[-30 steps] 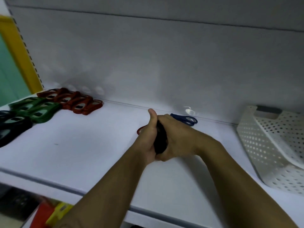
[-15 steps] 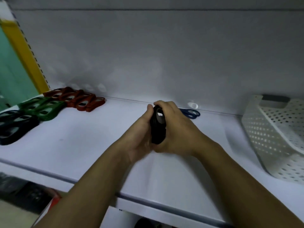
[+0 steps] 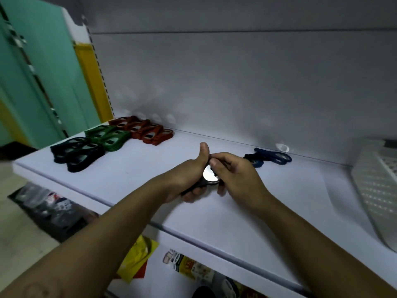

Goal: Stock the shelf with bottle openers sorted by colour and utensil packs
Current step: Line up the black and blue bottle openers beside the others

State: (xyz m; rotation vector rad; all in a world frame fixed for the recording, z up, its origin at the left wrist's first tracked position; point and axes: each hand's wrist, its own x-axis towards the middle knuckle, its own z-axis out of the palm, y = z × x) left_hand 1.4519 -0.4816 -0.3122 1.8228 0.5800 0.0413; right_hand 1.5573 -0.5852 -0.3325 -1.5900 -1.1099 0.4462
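Currently both hands meet mid-frame, just above the shelf (image 3: 279, 211), sharing a black bottle opener (image 3: 209, 179). One or a stack, cannot tell. Left hand (image 3: 187, 177) curls round the dark handle from below, thumb upright. Right hand (image 3: 234, 175) pinches the shiny round end with bent fingers, probably to orient it. Colour groups lie at frame left: black pile (image 3: 77, 153) nearest the front edge, green pile (image 3: 109, 137), then red pile (image 3: 146, 131) by the back wall. Blue openers (image 3: 270, 158) lie right of centre. Likely destination: black pile.
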